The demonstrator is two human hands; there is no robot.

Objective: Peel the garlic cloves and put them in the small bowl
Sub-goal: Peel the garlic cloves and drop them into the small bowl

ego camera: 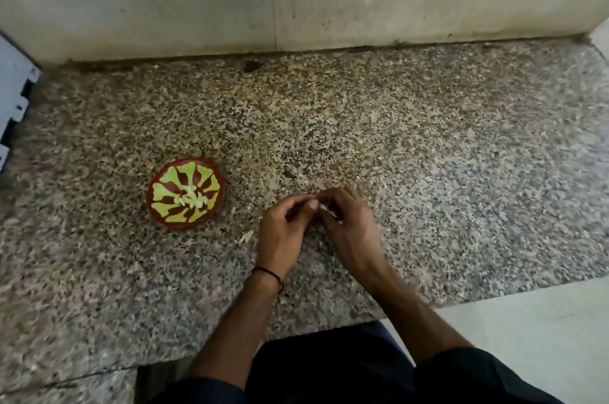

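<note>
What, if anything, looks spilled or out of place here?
One pale scrap, peel or clove I cannot tell, lies loose on the counter between the small bowl and the left hand, outside the bowl. Nothing else stands out.

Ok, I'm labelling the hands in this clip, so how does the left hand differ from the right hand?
The left hand has a thin black thread round its wrist; the right hand has a bare wrist. The left hand is nearer the small bowl, the right hand farther. The pale garlic piece shows against the right hand's fingers. Both curl their fingers, fingertips meeting over the counter.
</note>
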